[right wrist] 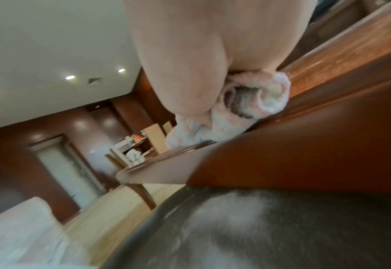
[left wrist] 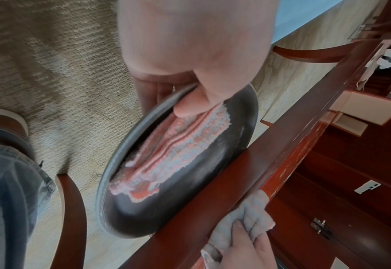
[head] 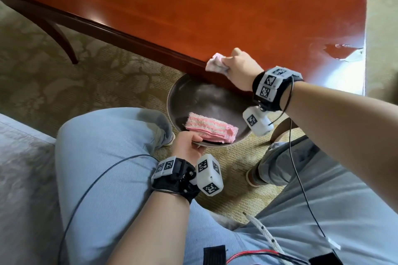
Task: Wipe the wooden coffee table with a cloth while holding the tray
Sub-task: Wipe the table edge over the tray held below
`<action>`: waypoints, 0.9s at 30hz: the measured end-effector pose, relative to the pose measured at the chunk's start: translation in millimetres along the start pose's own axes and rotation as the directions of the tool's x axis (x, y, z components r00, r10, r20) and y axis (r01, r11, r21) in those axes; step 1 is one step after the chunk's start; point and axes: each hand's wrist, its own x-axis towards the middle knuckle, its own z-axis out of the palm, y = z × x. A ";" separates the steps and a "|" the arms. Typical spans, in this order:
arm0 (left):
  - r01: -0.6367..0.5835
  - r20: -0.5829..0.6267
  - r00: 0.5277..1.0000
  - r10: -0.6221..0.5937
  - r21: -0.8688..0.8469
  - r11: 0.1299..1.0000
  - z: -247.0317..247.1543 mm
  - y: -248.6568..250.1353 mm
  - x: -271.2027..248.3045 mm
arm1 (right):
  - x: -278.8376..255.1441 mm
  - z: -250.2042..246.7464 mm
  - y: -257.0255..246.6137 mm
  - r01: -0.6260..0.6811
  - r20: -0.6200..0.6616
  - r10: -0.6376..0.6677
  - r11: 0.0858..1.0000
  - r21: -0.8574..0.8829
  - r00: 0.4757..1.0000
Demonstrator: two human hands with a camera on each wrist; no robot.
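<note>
The right hand [head: 241,66] grips a bunched pink-white cloth [head: 216,63], fingers curled round it, and presses it against the near edge of the wooden worktop [head: 193,6]. Directly below that hand, partly under the worktop edge, sits the dark round tray [head: 193,97] — held at its near rim by the left hand [head: 187,146], thumb on top. A folded pink towel [head: 210,128] lies in the tray, just beyond the left thumb.
</note>
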 end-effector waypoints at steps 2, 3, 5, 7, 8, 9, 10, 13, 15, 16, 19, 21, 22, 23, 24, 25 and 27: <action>0.006 -0.010 1.000 -0.006 0.013 1.000 -1.8 -0.8 -2.4 | -15.4 8.1 -3.2 0.135 0.040 -0.134 0.991 -0.013 0.990; 0.034 0.024 0.999 -0.034 -0.017 0.999 -4.3 -1.6 -5.2 | -23.7 11.7 -3.2 0.178 0.025 -0.179 0.984 0.016 0.984; 0.090 0.069 0.994 -0.082 -0.117 0.989 -8.6 -4.7 -9.4 | -33.1 9.0 0.7 0.178 -0.109 -0.168 0.980 0.092 0.980; 0.069 0.051 0.997 -0.060 -0.201 0.977 -8.1 -5.2 -8.8 | -26.1 2.5 14.7 0.094 -0.237 -0.055 0.983 0.158 0.970; 0.050 0.038 0.998 -0.043 -0.209 0.977 -6.5 -5.2 -8.8 | -19.3 -0.8 25.4 0.032 -0.278 0.019 0.984 0.176 0.960; 0.044 0.030 0.999 -0.038 -0.195 0.980 -4.8 -5.1 -9.0 | -11.2 -1.4 40.5 -0.062 -0.283 0.112 0.982 0.181 0.952; 0.045 0.029 0.999 -0.040 -0.183 0.982 -4.3 -5.2 -9.5 | -4.6 -1.1 55.1 -0.166 -0.262 0.214 0.967 0.194 0.941; 0.042 0.022 0.999 -0.039 -0.183 0.982 -4.9 -5.0 -8.3 | -6.3 -14.4 75.5 -0.419 -0.141 0.435 0.898 0.131 0.889; 0.031 0.011 1.000 -0.029 -0.215 0.976 -4.1 -5.1 -4.9 | -10.5 -20.4 77.0 -0.536 -0.056 0.541 0.840 0.084 0.839; 0.021 0.008 1.000 -0.020 -0.229 0.973 -3.5 -5.4 -3.3 | -10.5 -19.1 78.4 -0.580 -0.023 0.584 0.810 0.086 0.812; 0.005 -0.024 1.000 -0.012 -0.267 0.964 -2.8 -6.9 0.6 | -7.1 -19.3 67.4 -0.634 0.013 0.636 0.766 0.107 0.771; 0.000 -0.037 0.999 -0.010 -0.259 0.966 -1.4 -7.3 2.2 | -3.5 -20.6 58.3 -0.630 0.036 0.630 0.769 0.108 0.775; 0.000 -0.041 0.999 -0.010 -0.255 0.967 -0.5 -7.1 3.0 | -2.5 -20.8 53.6 -0.613 0.038 0.613 0.783 0.104 0.789; -0.002 -0.045 0.999 -0.010 -0.252 0.968 0.6 -6.8 3.5 | -1.8 -20.4 49.0 -0.587 0.033 0.587 0.804 0.092 0.809; -0.001 -0.045 0.999 -0.011 -0.254 0.967 1.1 -6.8 3.7 | -2.2 -20.2 43.7 -0.560 0.026 0.560 0.824 0.083 0.828; -0.001 -0.036 0.999 -0.009 -0.263 0.965 0.9 -6.9 4.7 | -2.2 -19.3 38.4 -0.533 0.017 0.534 0.842 0.075 0.845; 0.003 0.004 1.000 -0.002 -0.251 0.968 -0.3 -6.9 5.5 | -2.0 -17.4 28.7 -0.489 0.014 0.489 0.869 0.080 0.872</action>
